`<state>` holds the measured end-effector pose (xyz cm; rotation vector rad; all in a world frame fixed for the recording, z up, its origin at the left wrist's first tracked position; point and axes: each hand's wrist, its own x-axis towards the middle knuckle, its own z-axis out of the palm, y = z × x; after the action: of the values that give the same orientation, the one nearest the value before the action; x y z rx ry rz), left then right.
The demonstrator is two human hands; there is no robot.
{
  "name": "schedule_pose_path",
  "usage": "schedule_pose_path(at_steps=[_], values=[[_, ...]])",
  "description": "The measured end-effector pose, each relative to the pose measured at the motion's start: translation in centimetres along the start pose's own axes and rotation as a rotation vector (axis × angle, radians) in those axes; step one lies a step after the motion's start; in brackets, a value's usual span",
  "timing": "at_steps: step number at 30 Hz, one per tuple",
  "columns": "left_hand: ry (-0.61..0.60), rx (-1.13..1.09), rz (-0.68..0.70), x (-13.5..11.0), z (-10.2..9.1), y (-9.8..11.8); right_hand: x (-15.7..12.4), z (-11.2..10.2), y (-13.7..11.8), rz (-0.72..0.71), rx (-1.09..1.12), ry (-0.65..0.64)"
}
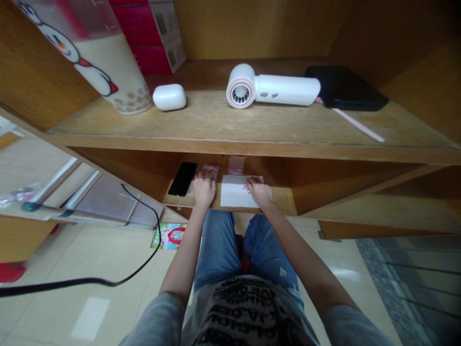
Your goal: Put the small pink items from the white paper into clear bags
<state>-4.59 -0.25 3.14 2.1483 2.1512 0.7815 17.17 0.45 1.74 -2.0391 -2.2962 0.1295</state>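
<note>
Lower shelf (277,202), wooden, entered left to right. We list first a black smartphone (182,179), lying flat, just beside the left hand (204,190). That hand sits palm down with the fingers pointing forward, at or partly over a small clear packet with pink print (211,171); we cannot tell whether it grips. Next we record a second clear packet with pink print (236,165), set against the back of the shelf, between the hands and touching neither. After it comes a flat white sachet with pink marking (234,191), lying on the shelf. The right hand (259,192) rests palm down on the sachet's right end, and we cannot tell whether it grips. The hands are apart, with a narrow gap between them.

Upper shelf (230,125), also wooden, left to right: a large bubble tea tumbler printed with a cartoon bird (108,67); stacked red boxes (151,33) behind it; a white earbud case (169,97); a white hair dryer (272,87) lying on its side; a black tablet (345,89); and a thin pink-and-white stick (358,125) reaching out from beneath the tablet.

Below the shelves, a black cable (144,259) runs across the tiled floor (90,298), and a small picture card (168,236) lies on it.
</note>
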Motion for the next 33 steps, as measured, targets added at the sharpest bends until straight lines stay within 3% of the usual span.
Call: schedule_pose_path(at_steps=[9, 23, 33], values=[[-0.113, 0.106, 0.072, 1.7, 1.6, -0.3, 0.0, 0.2, -0.1, 0.018, -0.01, 0.021], [-0.131, 0.165, 0.057, 0.9, 2.2, -0.4, -0.2, -0.3, -0.2, 0.024, -0.019, -0.015], [-0.118, 0.071, 0.036, 0.9, 2.4, -0.3, -0.1, 0.1, 0.0, -0.013, 0.023, 0.033]])
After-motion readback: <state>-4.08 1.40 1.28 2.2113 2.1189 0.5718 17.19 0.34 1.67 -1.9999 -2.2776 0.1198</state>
